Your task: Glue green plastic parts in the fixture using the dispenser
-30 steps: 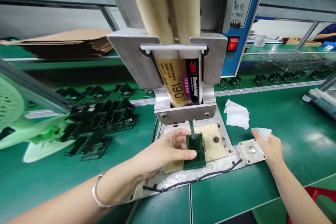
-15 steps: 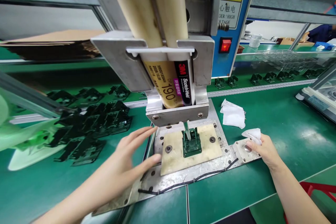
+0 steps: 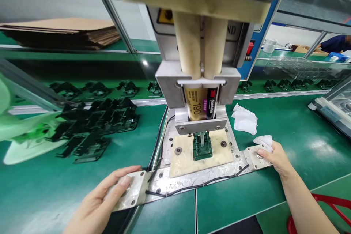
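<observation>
My left hand (image 3: 105, 197) rests on the left metal button block (image 3: 138, 189), thumb on top and fingers along its far side. My right hand (image 3: 278, 159) holds a crumpled white wipe (image 3: 264, 140), while its thumb lies on the round button of the right button block (image 3: 253, 157). Between them, a small green circuit board part (image 3: 203, 152) sits on the cream fixture plate (image 3: 181, 164). Above it stands the glue dispenser's metal holder (image 3: 171, 87) with a two-barrel adhesive cartridge (image 3: 197, 104). Its nozzle (image 3: 202, 138) points down at the board part.
Many dark board parts (image 3: 95, 120) are grouped at left, beside a pale green fan (image 3: 35, 131). More line the back ledge. Folded white wipes (image 3: 245, 120) lie right of the machine. Cardboard sheets (image 3: 63, 31) are stacked on the shelf. A black cable (image 3: 189, 189) crosses the base. Another person's sleeve (image 3: 334, 44) shows far right.
My left hand has moved from beside the fixture plate down onto the left button block. The cartridge and plungers appear lower in the dispenser. My right hand stays at its button with the wipe.
</observation>
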Tool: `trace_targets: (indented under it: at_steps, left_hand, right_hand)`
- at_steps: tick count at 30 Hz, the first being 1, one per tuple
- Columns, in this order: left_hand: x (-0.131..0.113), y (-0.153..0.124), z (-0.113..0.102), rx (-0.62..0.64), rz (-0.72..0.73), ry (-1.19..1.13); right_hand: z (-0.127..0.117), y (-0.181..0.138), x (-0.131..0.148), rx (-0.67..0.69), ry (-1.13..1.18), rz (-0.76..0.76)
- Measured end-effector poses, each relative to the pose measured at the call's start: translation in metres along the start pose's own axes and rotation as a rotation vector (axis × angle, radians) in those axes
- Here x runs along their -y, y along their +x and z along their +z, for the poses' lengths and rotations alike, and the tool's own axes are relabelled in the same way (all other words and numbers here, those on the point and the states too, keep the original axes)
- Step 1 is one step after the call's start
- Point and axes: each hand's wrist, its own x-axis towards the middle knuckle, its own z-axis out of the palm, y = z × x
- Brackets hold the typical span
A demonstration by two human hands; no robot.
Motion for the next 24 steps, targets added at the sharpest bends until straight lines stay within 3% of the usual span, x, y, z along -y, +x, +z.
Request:
trace_targets:
  at_steps: [4,9,15,19,24]
  left_hand:
    - [-0.013,-0.007,0.005,-0.040,-0.098,-0.190]
    - [-0.021,-0.011,0.008,-0.067,-0.109,-0.217]
    - [-0.011,-0.007,0.005,-0.044,-0.109,-0.194]
    - [-0.002,0.000,0.002,0.062,-0.133,-0.138]
    - [-0.003,-0.006,0.005,-0.008,-0.111,-0.139]
  right_hand:
    - [-0.001,0.001,-0.001,-0.020,-0.032,-0.023]
    - [-0.003,0.002,0.000,-0.017,-0.055,-0.016]
    - [-0.005,0.003,-0.001,0.006,-0.048,-0.001]
    - [-0.005,0.003,-0.001,-0.001,-0.038,-0.005]
    - [-0.004,0.004,-0.003,-0.004,-0.011,-0.004]
